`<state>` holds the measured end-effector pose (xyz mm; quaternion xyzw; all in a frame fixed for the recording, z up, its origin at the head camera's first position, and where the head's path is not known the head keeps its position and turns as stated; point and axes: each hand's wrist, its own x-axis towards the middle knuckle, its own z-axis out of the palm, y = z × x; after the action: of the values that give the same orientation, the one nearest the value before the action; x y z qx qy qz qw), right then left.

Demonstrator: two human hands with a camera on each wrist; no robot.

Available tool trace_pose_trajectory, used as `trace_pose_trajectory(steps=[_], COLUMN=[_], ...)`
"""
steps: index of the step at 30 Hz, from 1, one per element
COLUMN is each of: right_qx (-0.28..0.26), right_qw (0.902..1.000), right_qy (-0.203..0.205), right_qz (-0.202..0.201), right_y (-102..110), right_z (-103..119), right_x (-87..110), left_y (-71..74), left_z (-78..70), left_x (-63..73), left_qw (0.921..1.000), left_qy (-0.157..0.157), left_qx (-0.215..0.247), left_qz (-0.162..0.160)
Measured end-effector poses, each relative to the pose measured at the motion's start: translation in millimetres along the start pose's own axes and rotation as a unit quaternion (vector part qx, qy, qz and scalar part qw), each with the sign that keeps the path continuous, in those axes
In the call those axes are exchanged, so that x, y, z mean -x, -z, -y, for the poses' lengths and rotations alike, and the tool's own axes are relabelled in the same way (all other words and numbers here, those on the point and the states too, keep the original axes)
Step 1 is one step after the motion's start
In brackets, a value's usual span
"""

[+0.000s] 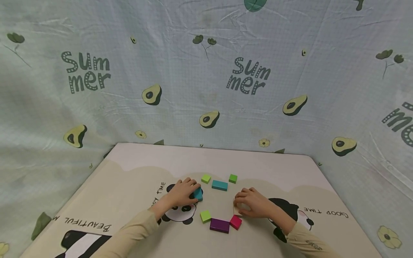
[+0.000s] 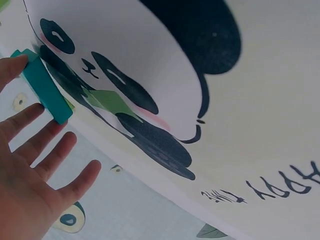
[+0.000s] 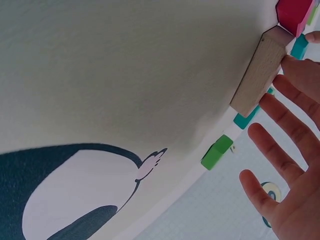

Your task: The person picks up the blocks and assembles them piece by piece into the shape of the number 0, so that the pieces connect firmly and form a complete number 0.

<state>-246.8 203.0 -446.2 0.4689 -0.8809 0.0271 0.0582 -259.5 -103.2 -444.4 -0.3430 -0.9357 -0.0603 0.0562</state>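
Note:
My left hand (image 1: 182, 194) pinches a teal block (image 1: 198, 194) between thumb and fingers at the left of the block group. In the left wrist view the thumb is at one end of this teal block (image 2: 47, 90) and two fingertips touch it near the other end; the remaining fingers are spread. Across from it, my right hand (image 1: 255, 203) holds a plain wooden block (image 1: 237, 209), largely covered by the hand in the head view. The right wrist view shows thumb and fingertips against one side of the wooden block (image 3: 260, 72), whose end is close to a red block (image 3: 294, 16).
At the back stand a light green block (image 1: 205, 178), a second teal block (image 1: 219, 185) and a green block (image 1: 233, 178). Nearer are a lime block (image 1: 205, 216), a purple block (image 1: 219, 225) and the red block. A patterned curtain (image 1: 180, 71) surrounds the panda-printed table (image 1: 142, 161).

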Motion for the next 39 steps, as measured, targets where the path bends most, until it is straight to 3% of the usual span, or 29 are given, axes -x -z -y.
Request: trace_pose_trajectory(steps=[5,14,22,39], right_qx=[0.0,-0.003,-0.002,0.007], right_qw=[1.0,0.9995,0.9996,0.9996], right_qy=[-0.002,-0.024,-0.023,-0.024], right_qz=[0.0,0.02,0.013,0.012], right_y=[0,-2,-3,-4], right_z=[0,0,0,0], right_x=[-0.6,-0.4,0.8,0.3], left_y=[1.1,3.5,4.4,0.4], left_z=[-0.1,-6.5,-10.7,-16.9], left_x=[-0.6,-1.0,0.8,0.3], left_qw=[0.9996,0.9979,0.9961,0.9963], left_qy=[-0.028,-0.06,-0.087,-0.081], left_qx=[-0.001,-0.003,-0.01,-0.008], left_qz=[-0.003,0.024,0.014,0.027])
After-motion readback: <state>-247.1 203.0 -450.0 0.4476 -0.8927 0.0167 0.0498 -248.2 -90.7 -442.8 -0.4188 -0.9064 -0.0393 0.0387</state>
